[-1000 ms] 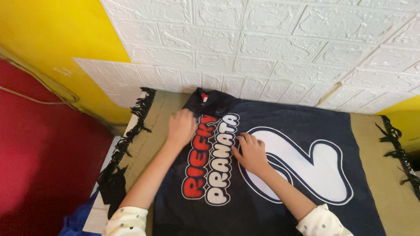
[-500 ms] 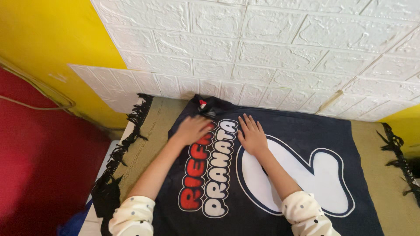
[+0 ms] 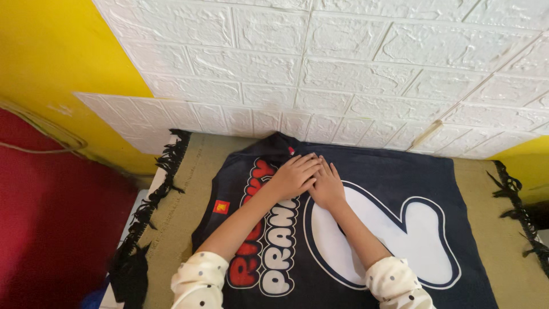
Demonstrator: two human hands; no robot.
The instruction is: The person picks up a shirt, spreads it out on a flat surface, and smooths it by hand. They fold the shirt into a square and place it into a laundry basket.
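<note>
White brick-pattern wall panels (image 3: pixel 343 68) back an olive fringed mat (image 3: pixel 189 189). Spread on it, a dark printed shirt (image 3: pixel 400 189) lies under both hands: left hand (image 3: pixel 294 176) and right hand (image 3: pixel 327 186) rest flat, fingers extended, side by side and touching, near its upper edge.

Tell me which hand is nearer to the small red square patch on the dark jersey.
Left. The left hand lies flat on the jersey, to the right of and slightly above the red patch. The right hand rests beside it, farther right, on the white numeral's edge.
</note>
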